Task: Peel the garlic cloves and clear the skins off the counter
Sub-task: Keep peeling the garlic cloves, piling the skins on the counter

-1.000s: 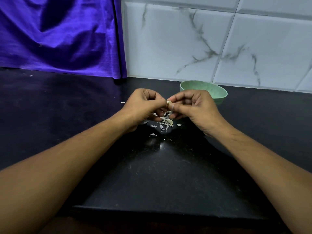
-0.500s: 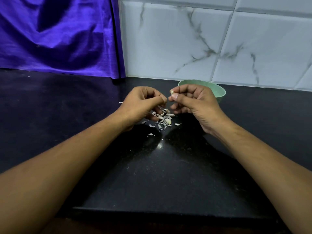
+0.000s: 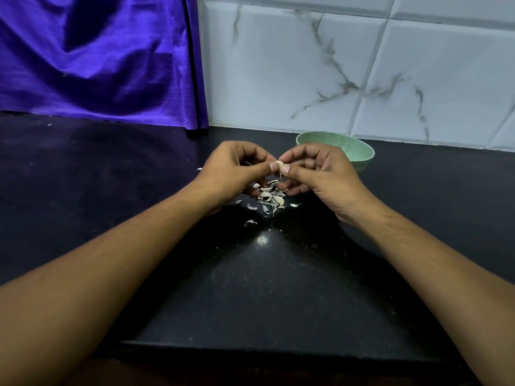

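Garlic clove point(image 3: 279, 164) pinched between thumbs and forefingers of left hand point(image 3: 237, 169) and right hand point(image 3: 320, 174), held above skins point(image 3: 270, 199) near counter's back edge. Risk: clove slipped, skins scattered wider.

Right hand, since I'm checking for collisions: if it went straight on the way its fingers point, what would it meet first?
The right hand points leftward: first the small pale garlic clove it pinches, then likely the left hand.

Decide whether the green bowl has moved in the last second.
No. The green bowl stays on the counter, directly beneath the same slanted tile joint.
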`<action>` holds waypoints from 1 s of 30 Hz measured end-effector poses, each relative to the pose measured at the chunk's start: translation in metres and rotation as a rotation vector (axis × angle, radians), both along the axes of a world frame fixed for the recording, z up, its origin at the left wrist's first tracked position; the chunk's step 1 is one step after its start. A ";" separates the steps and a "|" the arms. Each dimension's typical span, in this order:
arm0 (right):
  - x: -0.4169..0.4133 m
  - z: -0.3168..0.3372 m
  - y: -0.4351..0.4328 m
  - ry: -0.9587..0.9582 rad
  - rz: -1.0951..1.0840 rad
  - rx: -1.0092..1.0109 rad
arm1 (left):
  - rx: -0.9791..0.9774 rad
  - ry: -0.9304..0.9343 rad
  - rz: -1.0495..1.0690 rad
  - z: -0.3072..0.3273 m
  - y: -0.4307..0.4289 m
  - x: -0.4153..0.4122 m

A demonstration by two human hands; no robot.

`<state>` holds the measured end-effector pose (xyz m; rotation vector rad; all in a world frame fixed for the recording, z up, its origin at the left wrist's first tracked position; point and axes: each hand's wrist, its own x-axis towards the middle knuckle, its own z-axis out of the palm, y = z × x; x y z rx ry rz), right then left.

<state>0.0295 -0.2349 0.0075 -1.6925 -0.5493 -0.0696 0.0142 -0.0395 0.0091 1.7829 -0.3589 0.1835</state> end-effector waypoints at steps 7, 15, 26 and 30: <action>-0.002 0.001 0.001 -0.027 -0.004 -0.005 | -0.034 0.017 -0.007 0.002 -0.001 -0.002; -0.004 0.001 0.001 -0.029 -0.014 0.021 | -0.106 0.077 -0.014 0.004 -0.002 -0.005; -0.005 0.001 0.005 -0.021 0.019 0.080 | -0.154 0.092 0.023 0.005 -0.004 -0.006; -0.005 0.001 0.005 0.004 0.053 0.094 | -0.140 0.082 0.020 0.005 -0.004 -0.006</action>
